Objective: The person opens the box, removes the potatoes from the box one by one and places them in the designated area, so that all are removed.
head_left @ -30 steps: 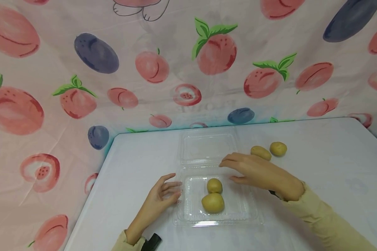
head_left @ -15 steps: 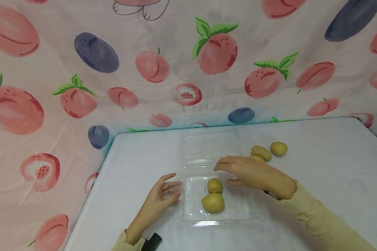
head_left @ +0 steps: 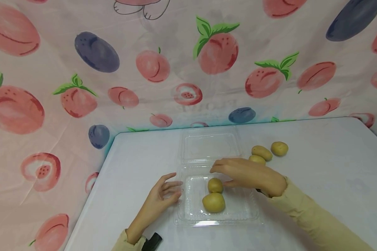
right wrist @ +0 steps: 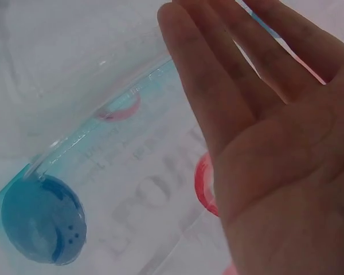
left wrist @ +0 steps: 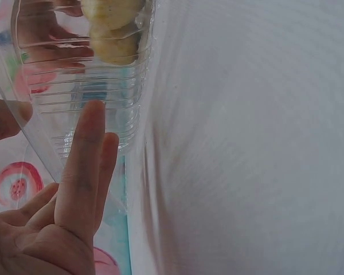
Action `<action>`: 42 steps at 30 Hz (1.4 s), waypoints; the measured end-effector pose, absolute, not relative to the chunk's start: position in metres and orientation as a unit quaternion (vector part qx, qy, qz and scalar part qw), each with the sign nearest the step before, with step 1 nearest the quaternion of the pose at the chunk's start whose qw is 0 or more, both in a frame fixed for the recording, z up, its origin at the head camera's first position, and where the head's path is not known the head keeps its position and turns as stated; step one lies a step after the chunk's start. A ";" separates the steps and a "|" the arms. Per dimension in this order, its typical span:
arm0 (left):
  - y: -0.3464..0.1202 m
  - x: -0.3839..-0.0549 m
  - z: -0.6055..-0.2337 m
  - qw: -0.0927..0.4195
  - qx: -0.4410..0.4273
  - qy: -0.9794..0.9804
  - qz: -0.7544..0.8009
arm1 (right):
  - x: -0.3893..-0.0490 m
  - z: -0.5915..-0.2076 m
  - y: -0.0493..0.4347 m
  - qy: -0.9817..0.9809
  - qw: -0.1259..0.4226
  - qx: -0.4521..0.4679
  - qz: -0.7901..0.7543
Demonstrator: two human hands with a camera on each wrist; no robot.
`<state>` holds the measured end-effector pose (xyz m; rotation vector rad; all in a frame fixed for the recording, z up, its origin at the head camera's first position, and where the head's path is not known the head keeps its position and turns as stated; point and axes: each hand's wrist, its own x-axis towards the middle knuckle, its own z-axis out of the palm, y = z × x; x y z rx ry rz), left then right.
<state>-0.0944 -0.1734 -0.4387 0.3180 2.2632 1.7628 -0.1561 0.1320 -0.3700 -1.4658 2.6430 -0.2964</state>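
A clear plastic clamshell container (head_left: pixel 238 209) lies with its lid (head_left: pixel 210 146) folded back. Two yellow potatoes sit in its base, a small round potato (head_left: pixel 215 185) behind a larger potato (head_left: pixel 213 203). My left hand (head_left: pixel 163 195) is at the container's left side, fingers extended along the ribbed wall (left wrist: pixel 74 86) and thumb by the rim. My right hand (head_left: pixel 248 172) hovers over the back right of the base, thumb tip close to the small potato. In the right wrist view, its palm and straight fingers (right wrist: pixel 200 74) hold nothing.
Three more potatoes lie right of the lid: an oval potato (head_left: pixel 261 153), a round potato (head_left: pixel 279 149), and a third potato (head_left: pixel 257 159) partly behind my right hand. A fruit-print cloth (head_left: pixel 163 97) hangs behind the white table (head_left: pixel 326 167).
My right hand has drifted left and slightly toward me over the container, uncovering the third potato by the lid. My left hand and the potatoes stay put.
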 end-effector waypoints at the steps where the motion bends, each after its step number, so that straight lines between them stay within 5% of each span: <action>1: -0.173 -0.094 -0.439 0.127 0.109 0.778 0.606 | -0.156 -0.370 0.131 0.869 0.059 -0.480 -0.099; 29: -0.174 -0.095 -0.439 0.128 0.109 0.778 0.605 | -0.165 -0.375 0.111 0.836 0.134 -0.513 -0.139; 42: -0.173 -0.095 -0.439 0.133 0.099 0.775 0.609 | -0.166 -0.379 0.105 0.848 0.212 -0.455 -0.168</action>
